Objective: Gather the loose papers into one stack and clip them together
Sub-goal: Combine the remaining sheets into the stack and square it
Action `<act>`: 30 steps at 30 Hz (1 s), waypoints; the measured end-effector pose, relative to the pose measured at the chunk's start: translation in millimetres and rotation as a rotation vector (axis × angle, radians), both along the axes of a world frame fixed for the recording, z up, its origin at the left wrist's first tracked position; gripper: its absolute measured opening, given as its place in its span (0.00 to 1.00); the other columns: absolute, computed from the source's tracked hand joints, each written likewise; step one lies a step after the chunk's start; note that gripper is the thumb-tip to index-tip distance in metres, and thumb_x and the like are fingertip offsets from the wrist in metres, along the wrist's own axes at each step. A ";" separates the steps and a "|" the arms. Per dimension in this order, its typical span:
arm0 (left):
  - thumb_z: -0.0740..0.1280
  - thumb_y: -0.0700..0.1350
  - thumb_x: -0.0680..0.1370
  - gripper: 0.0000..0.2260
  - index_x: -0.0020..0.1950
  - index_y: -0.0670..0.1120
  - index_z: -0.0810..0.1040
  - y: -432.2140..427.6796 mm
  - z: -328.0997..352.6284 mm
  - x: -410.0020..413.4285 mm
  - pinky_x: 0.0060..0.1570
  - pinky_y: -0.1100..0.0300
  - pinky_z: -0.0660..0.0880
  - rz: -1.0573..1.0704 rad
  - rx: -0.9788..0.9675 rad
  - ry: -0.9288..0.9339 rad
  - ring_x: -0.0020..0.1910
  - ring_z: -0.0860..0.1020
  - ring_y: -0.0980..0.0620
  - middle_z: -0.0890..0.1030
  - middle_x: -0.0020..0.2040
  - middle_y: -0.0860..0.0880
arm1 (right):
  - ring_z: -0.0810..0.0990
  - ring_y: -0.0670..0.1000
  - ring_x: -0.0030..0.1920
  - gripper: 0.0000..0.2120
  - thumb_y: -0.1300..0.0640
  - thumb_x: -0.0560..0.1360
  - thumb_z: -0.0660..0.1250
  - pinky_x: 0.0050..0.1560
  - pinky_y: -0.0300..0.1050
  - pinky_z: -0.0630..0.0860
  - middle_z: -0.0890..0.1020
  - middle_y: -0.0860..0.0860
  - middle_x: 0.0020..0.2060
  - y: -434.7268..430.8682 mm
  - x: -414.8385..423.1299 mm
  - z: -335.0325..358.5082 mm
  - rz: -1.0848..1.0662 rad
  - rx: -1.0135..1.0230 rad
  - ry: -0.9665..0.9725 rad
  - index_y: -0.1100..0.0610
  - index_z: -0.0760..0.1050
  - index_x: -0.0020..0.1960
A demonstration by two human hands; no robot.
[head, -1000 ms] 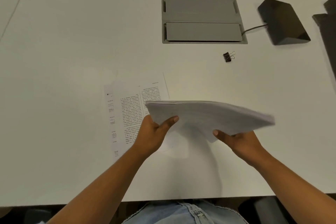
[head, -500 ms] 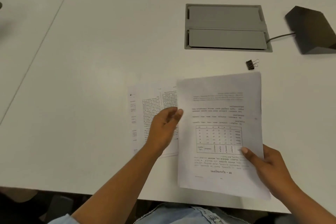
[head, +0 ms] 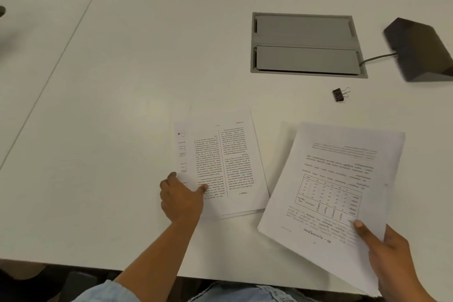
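Note:
My right hand [head: 392, 257] holds a stack of printed papers [head: 338, 179] by its near right corner, tilted, over the table's near edge. To its left, a few loose printed sheets [head: 225, 154] lie overlapped on the white table [head: 122, 105]. My left hand [head: 181, 201] grips their near left corner, thumb on top of the upper sheet. A small black binder clip [head: 339, 94] lies on the table beyond the papers, apart from both hands.
A grey cable hatch [head: 305, 44] is set into the table at the back. A dark wedge-shaped device [head: 419, 51] with a cable stands at the far right. A seam [head: 61, 56] runs across the table on the left.
My right hand has carried the stack to the right, uncovering the loose sheets. My left hand has left the stack's edge and come down onto the loose sheets' corner.

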State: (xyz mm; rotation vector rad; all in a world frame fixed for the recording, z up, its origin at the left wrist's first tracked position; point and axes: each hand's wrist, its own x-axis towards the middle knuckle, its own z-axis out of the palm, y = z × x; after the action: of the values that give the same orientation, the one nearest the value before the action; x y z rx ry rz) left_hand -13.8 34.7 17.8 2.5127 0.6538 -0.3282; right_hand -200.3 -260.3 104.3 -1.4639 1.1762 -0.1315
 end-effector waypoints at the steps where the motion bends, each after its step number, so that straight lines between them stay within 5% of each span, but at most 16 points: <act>1: 0.81 0.53 0.63 0.42 0.71 0.42 0.66 0.5 0.2 1.5 0.62 0.42 0.73 0.006 -0.024 -0.007 0.65 0.73 0.38 0.73 0.65 0.40 | 0.79 0.47 0.48 0.08 0.57 0.74 0.69 0.60 0.57 0.74 0.82 0.43 0.44 1.2 0.1 0.7 0.009 -0.003 -0.002 0.49 0.78 0.52; 4: 0.83 0.48 0.62 0.42 0.70 0.42 0.66 0.4 3.8 6.2 0.59 0.42 0.76 0.066 -0.149 -0.013 0.62 0.76 0.38 0.76 0.63 0.41 | 0.80 0.47 0.45 0.16 0.46 0.64 0.72 0.54 0.51 0.76 0.85 0.38 0.35 1.3 -2.5 -1.2 0.015 -0.011 -0.007 0.49 0.78 0.51; 7: 0.81 0.43 0.66 0.32 0.65 0.45 0.70 -2.4 7.2 6.7 0.49 0.50 0.79 0.099 -0.284 0.026 0.53 0.81 0.40 0.81 0.59 0.44 | 0.79 0.59 0.50 0.16 0.59 0.75 0.68 0.61 0.56 0.72 0.81 0.44 0.41 0.7 -3.3 -4.4 -0.013 -0.037 0.001 0.59 0.76 0.62; 12: 0.69 0.40 0.78 0.06 0.54 0.46 0.79 -4.6 6.7 -1.0 0.53 0.47 0.81 0.109 -0.569 -0.031 0.50 0.82 0.44 0.83 0.52 0.47 | 0.78 0.54 0.43 0.18 0.62 0.76 0.67 0.56 0.52 0.71 0.79 0.48 0.41 -2.1 -6.3 -10.0 -0.025 -0.037 0.053 0.66 0.75 0.64; 18: 0.63 0.39 0.82 0.10 0.61 0.44 0.78 -6.6 10.6 -7.5 0.53 0.54 0.78 0.120 -0.650 -0.062 0.51 0.80 0.47 0.81 0.55 0.48 | 0.78 0.59 0.49 0.17 0.63 0.76 0.67 0.55 0.52 0.70 0.80 0.49 0.41 -7.9 -5.2 -11.6 -0.038 -0.046 0.051 0.65 0.75 0.64; 22: 0.65 0.40 0.81 0.09 0.60 0.46 0.78 2.1 16.4 -6.5 0.46 0.56 0.79 0.126 -0.675 -0.071 0.49 0.82 0.47 0.82 0.52 0.49 | 0.79 0.59 0.48 0.15 0.62 0.76 0.67 0.56 0.54 0.71 0.83 0.45 0.39 -12.9 -5.0 -12.0 -0.047 -0.048 0.063 0.61 0.76 0.63; 25: 0.68 0.41 0.79 0.07 0.57 0.47 0.79 13.4 23.4 -7.3 0.38 0.60 0.79 0.123 -0.678 -0.069 0.44 0.83 0.49 0.83 0.48 0.50 | 0.80 0.57 0.46 0.15 0.62 0.77 0.67 0.56 0.54 0.72 0.81 0.52 0.44 -18.0 -6.0 -10.4 -0.053 -0.028 0.057 0.61 0.76 0.63; 30: 0.72 0.40 0.75 0.07 0.53 0.46 0.81 27.1 40.8 -4.7 0.38 0.56 0.82 0.166 -0.703 -0.069 0.42 0.84 0.47 0.84 0.46 0.50 | 0.79 0.59 0.47 0.16 0.61 0.77 0.67 0.56 0.54 0.72 0.80 0.46 0.42 -26.5 -6.9 -14.0 -0.057 -0.050 0.062 0.63 0.75 0.64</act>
State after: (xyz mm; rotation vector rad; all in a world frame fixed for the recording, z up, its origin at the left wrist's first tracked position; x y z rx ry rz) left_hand -18.4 61.8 58.6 1.7824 0.5850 -0.3363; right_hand -207.3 -286.8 90.3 -1.4882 1.2731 -0.1566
